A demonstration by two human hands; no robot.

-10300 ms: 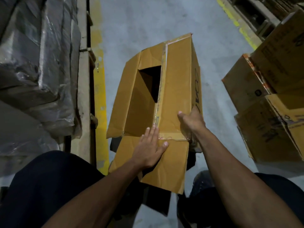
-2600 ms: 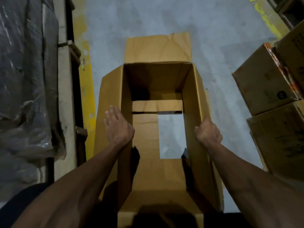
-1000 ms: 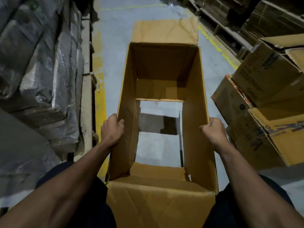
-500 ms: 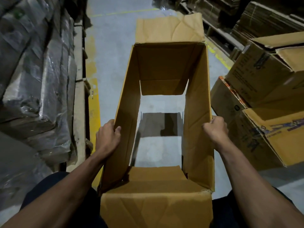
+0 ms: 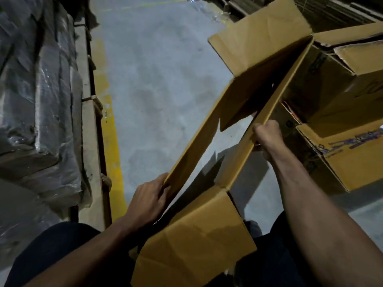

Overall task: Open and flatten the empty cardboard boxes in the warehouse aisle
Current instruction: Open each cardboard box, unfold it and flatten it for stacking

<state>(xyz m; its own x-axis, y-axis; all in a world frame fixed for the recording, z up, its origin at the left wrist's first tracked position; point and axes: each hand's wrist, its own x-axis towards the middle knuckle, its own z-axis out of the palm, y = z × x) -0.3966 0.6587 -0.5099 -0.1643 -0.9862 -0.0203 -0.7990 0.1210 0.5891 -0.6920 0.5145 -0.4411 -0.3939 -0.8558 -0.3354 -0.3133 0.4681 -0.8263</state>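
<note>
A brown cardboard box [image 5: 194, 241] with both ends open hangs in front of me, skewed into a narrow diamond that leans to the right. My left hand [image 5: 148, 200] grips the near end of its left wall. My right hand [image 5: 267, 135] grips the top edge of its right wall, fingers curled over the cardboard. The two long walls lie close together. The far flap points up toward the top right and the near flap hangs down over my lap. The grey floor shows through the narrow gap.
Several more cardboard boxes [image 5: 342, 125] are piled at the right, close behind the held box. Plastic-wrapped goods [image 5: 39, 104] on a wooden pallet [image 5: 89, 129] line the left, beside a yellow floor stripe [image 5: 112, 146]. The concrete aisle [image 5: 161, 79] runs between them.
The box was a square open tube held straight ahead; it has since been sheared toward the right, its long walls closing together. Both hands kept their grip and moved with it.
</note>
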